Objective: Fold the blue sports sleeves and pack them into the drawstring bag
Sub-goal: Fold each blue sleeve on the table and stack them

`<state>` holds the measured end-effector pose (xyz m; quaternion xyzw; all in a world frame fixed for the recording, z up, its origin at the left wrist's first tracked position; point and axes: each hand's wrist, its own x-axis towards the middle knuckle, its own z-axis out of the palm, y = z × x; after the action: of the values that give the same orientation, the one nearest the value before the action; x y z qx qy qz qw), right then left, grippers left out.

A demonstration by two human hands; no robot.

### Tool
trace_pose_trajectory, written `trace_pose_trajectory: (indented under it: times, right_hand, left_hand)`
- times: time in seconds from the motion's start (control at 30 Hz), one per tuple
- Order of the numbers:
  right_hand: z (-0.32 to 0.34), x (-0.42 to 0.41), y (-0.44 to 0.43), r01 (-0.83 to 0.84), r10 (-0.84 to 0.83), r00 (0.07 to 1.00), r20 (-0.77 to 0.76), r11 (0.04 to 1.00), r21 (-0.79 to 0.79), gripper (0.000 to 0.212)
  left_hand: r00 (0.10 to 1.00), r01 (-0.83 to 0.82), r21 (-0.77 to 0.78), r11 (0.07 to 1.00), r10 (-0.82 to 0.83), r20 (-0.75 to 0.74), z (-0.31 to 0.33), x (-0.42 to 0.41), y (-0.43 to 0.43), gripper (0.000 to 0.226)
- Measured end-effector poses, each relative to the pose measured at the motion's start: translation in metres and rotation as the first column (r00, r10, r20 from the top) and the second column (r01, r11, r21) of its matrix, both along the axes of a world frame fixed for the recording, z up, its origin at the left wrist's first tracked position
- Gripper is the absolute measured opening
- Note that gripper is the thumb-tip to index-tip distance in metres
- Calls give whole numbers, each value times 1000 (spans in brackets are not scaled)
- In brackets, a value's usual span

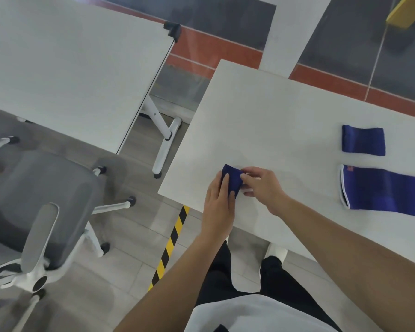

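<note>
Right now the left hand [219, 204] is pressing straight fingers on the folded blue sleeve [234, 179] near the white table [261, 116] corner while the right hand [265, 188] is pinching its edge, which probably wants aligning before creasing.

I see the white desk [261, 121] carrying three blue pieces: a small folded sleeve [233, 179] at 8 o'clock near its edge, a short sleeve [363, 140] at 3 o'clock, and a longer sleeve [388, 191] with white trim just beside it at 4 o'clock.
</note>
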<state>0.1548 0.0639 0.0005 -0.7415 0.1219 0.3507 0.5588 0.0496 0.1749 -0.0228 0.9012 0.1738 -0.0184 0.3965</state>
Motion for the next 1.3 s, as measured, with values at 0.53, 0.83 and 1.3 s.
trace_pose_trajectory:
  times: [0.53, 0.83, 1.3]
  right_hand:
    - [-3, -6, -6, 47, -46, 998, -34, 998, 43, 29]
    - [-12, -7, -6, 115, -115, 992, -47, 993, -7, 17]
    - [20, -3, -14, 162, -163, 987, -17, 987, -20, 31]
  left_hand:
    - [992, 47, -64, 997, -39, 124, -5, -3, 9, 48]
    - [992, 109, -108, 988, -103, 68, -7, -3, 18, 48]
    - [985, 169, -53, 984, -170, -16, 14, 5, 29, 63]
